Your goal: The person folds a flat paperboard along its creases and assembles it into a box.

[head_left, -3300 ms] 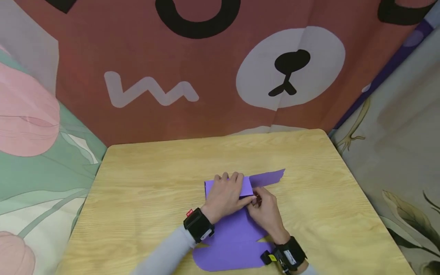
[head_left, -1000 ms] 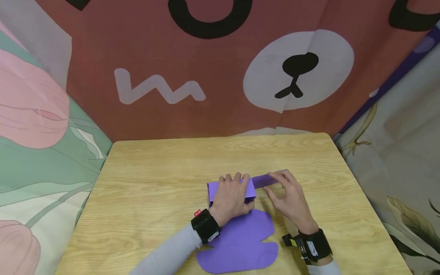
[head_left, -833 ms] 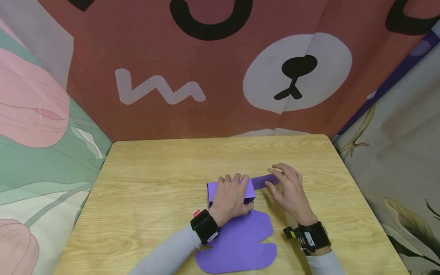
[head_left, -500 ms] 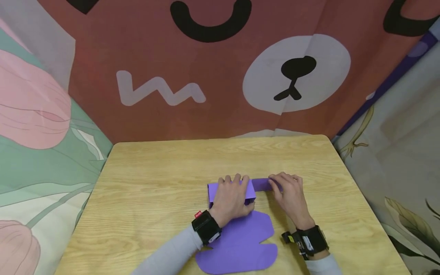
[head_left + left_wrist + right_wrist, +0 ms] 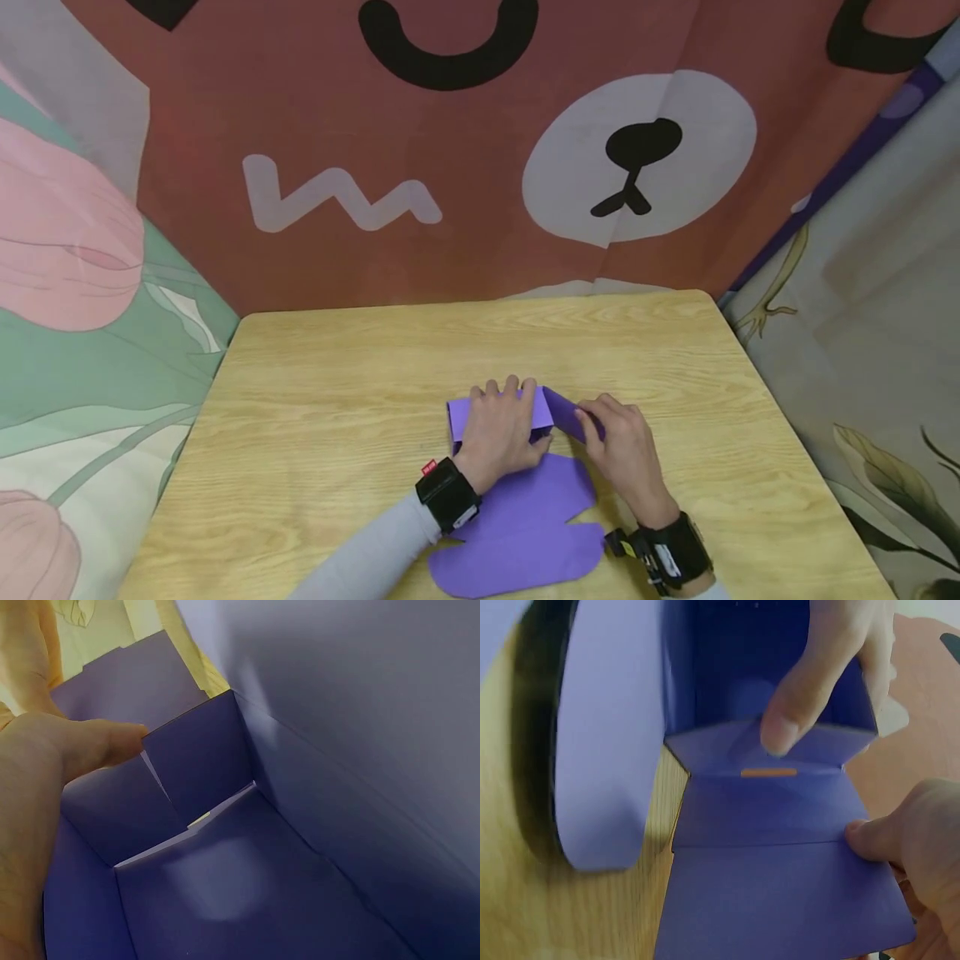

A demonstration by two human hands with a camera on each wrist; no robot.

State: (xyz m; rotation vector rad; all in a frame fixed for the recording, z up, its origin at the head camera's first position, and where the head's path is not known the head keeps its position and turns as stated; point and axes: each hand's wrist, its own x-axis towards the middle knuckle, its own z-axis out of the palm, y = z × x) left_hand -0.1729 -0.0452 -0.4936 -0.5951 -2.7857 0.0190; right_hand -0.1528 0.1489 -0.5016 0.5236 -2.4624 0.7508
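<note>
A partly folded purple cardboard box (image 5: 542,408) stands mid-table, its opening toward me. My left hand (image 5: 501,433) holds it from above, fingers over the far edge; in the right wrist view the left thumb (image 5: 784,724) presses the edge of an inner tab. A long creased side flap (image 5: 562,410) sticks out to the right. My right hand (image 5: 622,450) pinches that flap near its outer end, with its thumb (image 5: 874,836) on the inner face. Two inner tabs (image 5: 199,754) meet inside the box in the left wrist view. A small slot (image 5: 769,772) shows at the flap's base.
The box's notched lid panel (image 5: 517,558) spreads flat toward me, between my forearms. Beneath everything is a wood-grain table (image 5: 337,375). A brown cloth with a bear face (image 5: 637,167) hangs behind it, and printed cloths hang at both sides.
My right hand went from the box's near right edge out to the flap's end. The flap has since swung from straight right toward me. My left hand stays on the box.
</note>
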